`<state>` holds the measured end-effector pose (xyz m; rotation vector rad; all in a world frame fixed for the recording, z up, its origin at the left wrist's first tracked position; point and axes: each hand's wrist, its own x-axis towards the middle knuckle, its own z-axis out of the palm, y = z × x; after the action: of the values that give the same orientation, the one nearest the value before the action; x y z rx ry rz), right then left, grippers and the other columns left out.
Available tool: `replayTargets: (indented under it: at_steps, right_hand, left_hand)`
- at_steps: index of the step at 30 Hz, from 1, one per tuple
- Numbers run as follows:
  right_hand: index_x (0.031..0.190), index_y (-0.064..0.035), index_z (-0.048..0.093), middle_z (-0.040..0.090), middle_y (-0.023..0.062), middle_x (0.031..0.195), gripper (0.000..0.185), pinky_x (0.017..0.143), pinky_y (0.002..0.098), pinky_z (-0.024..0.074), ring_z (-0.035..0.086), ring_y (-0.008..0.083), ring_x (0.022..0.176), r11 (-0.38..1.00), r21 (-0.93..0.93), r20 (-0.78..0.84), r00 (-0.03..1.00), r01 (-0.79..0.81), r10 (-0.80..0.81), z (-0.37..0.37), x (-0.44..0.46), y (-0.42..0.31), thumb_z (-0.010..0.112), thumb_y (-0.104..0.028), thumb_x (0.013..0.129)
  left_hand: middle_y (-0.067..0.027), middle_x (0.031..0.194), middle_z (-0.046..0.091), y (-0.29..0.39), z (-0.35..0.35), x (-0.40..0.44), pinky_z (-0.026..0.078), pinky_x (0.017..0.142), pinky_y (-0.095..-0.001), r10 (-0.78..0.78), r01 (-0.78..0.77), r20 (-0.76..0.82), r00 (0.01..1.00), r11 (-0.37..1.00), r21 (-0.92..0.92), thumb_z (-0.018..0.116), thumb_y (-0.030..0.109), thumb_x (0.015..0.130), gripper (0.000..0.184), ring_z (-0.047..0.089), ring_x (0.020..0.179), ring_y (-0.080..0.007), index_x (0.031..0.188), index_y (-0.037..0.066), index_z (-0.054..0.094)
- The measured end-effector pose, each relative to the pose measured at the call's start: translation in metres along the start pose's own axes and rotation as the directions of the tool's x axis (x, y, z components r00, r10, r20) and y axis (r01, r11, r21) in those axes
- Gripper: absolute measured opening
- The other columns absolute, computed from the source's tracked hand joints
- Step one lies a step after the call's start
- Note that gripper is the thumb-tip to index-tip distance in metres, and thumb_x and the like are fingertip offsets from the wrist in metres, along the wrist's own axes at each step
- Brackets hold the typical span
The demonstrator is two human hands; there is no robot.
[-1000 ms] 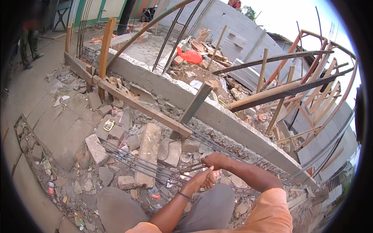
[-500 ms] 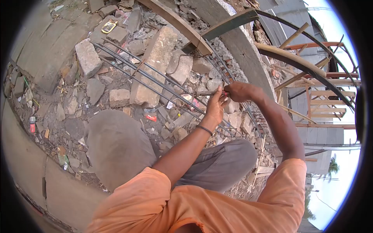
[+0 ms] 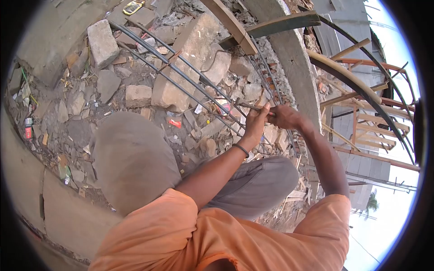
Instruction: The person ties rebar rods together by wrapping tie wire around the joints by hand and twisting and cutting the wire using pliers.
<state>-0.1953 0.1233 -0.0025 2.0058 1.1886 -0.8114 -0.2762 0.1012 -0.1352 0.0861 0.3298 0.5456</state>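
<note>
My right hand (image 3: pixel 286 117) is closed round the end of a thin metal tool (image 3: pixel 247 106), whose other end reaches left over the steel bars. My left hand (image 3: pixel 256 123), with a dark band on its wrist, is beside it, its fingers closed against the tool's shaft. Both hands are close together above the right part of a cage of long steel bars (image 3: pixel 190 80). A rusty tie (image 3: pixel 170 62) crosses the bars further left. The bars lie over a large concrete block (image 3: pixel 194 43) among rubble. What the left fingertips touch beyond the tool is hidden.
A wooden plank (image 3: pixel 231 26) and a dark beam (image 3: pixel 285 26) meet above the bars. Beyond them runs a low concrete wall (image 3: pixel 294 54). Bamboo poles (image 3: pixel 346 74) stand at the right. Broken bricks, a red can (image 3: pixel 28 128) and a red wrapper (image 3: pixel 174 123) lie on the ground.
The view has tipped down, then shifted slightly. My hands have moved up off the lower bars with the tool, and its far end now shows more clearly left of my left hand.
</note>
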Motion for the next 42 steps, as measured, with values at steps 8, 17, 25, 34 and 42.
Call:
replayTargets:
  at_steps: [8,17,25,34,42]
  right_hand:
    - [0.101,0.0008,0.067,0.067,0.0207,0.076,0.033,0.068,0.0428,0.0496,0.066,0.0313,0.069,0.973,0.207,0.111,0.991,-0.098,0.076,0.001,0.002,-0.006,0.059,-0.029,0.091]
    - [0.089,0.0066,0.060,0.063,0.0236,0.072,0.027,0.064,0.0424,0.0478,0.062,0.0303,0.063,0.956,0.264,-0.099,0.990,0.125,-0.102,0.072,0.032,0.041,0.059,-0.020,0.085]
    - [0.101,0.0032,0.059,0.065,0.0161,0.076,0.031,0.067,0.0409,0.0521,0.065,0.0301,0.068,0.792,0.605,0.195,0.980,-0.081,-0.049,0.051,0.020,0.030,0.062,-0.025,0.086]
    - [0.140,0.0013,0.037,0.052,0.0082,0.111,0.071,0.099,0.0427,0.0335,0.050,0.0232,0.110,0.828,-0.516,-0.716,0.641,-0.218,-0.278,0.081,-0.013,0.015,0.064,-0.018,0.077]
    - [0.113,-0.0011,0.052,0.058,0.0177,0.092,0.037,0.076,0.0443,0.0468,0.060,0.0367,0.085,0.954,-0.298,-0.451,0.878,0.019,-0.158,0.036,-0.013,0.020,0.060,-0.011,0.078]
  left_hand:
    - [0.0019,0.069,0.055,-0.022,-0.007,0.005,0.040,0.061,-0.0259,0.083,-0.055,-0.125,0.989,0.975,0.214,0.054,0.050,0.096,0.049,0.049,0.062,-0.0086,0.082,0.003,0.062]
    - [-0.0023,0.083,0.059,-0.035,-0.018,0.004,0.042,0.063,-0.0252,0.154,-0.079,-0.177,0.972,0.926,0.370,0.058,0.043,0.095,0.042,0.051,0.073,-0.0082,0.099,0.001,0.060]
    - [-0.0070,0.088,0.066,-0.021,-0.013,0.003,0.048,0.066,-0.0293,-0.055,0.059,-0.205,0.977,0.998,0.014,0.065,0.034,0.093,0.034,0.062,0.078,-0.0124,0.097,0.000,0.061]
    - [-0.0003,0.081,0.060,-0.025,0.022,0.022,0.050,0.071,-0.0287,0.002,-0.138,-0.415,0.910,0.945,-0.297,0.072,0.030,0.088,0.027,0.056,0.072,-0.0109,0.087,0.007,0.059]
    - [-0.0024,0.080,0.057,-0.008,0.030,0.017,0.050,0.070,-0.0302,-0.067,-0.107,-0.458,0.886,0.933,-0.343,0.071,0.032,0.088,0.030,0.057,0.073,-0.0134,0.091,0.007,0.056]
